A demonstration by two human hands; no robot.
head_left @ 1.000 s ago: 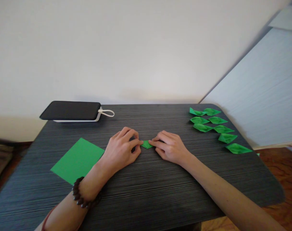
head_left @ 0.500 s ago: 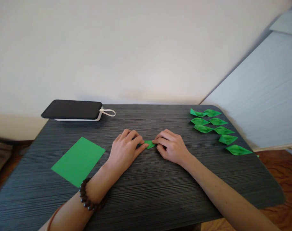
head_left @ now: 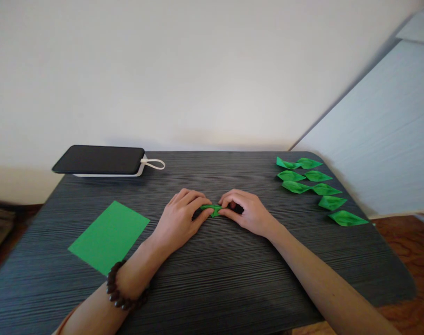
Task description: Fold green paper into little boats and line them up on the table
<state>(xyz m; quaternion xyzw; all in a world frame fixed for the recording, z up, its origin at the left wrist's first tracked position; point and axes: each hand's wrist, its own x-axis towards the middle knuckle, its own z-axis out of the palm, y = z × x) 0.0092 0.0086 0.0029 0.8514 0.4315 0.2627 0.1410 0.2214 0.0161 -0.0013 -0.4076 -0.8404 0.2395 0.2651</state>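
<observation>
Between my two hands, in the middle of the table, is a small piece of folded green paper (head_left: 215,211). My left hand (head_left: 184,216) pinches its left end between thumb and fingers. At the right end, the thumb and fingertips of my right hand (head_left: 245,209) close on it. A flap of the paper points down toward me, and both of its ends are hidden by my fingers. To the left of my left forearm lies a flat sheet of green paper (head_left: 109,237). Several folded green paper boats (head_left: 326,188) stand at the right side of the table.
A black phone (head_left: 100,159) rests on a white block with a short white cable loop (head_left: 154,164) at the back left. The dark wood-grain table (head_left: 212,288) meets a white wall (head_left: 212,74). A pale panel (head_left: 382,125) rises beyond the right edge.
My right fingers have shifted from lying over the paper to pinching its end. The paper's middle now shows a narrower upper edge and a flap pointing down. The view has shifted slightly.
</observation>
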